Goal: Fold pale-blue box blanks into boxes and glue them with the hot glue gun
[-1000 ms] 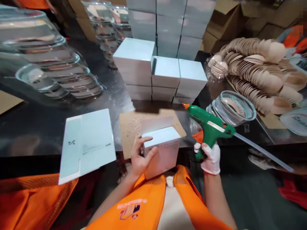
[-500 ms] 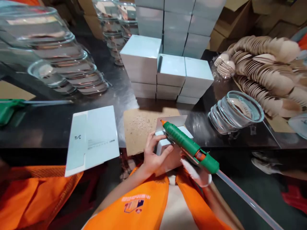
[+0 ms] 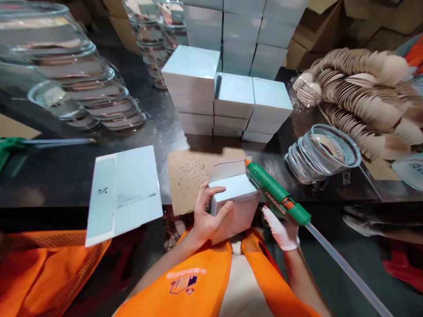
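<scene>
My left hand is wrapped round a small white box held at the table's near edge, its flap standing open with a line of glue along the top. In a white glove, my right hand grips a green glue gun. The gun's orange nozzle touches the flap's right corner. A clear glue stick trails out of the gun's back toward the lower right. The box sits over a brown cardboard pad.
A flat unfolded white carton lies to the left on the dark table. Stacked white boxes stand behind. Clear lids pile at the left, a clear lid stack and wooden spoons at the right. Another green glue gun lies far left.
The glue gun swung down onto the box flap, then slid its nozzle from the flap's left end to the right corner, leaving a glue line. My left hand kept hold of the box.
</scene>
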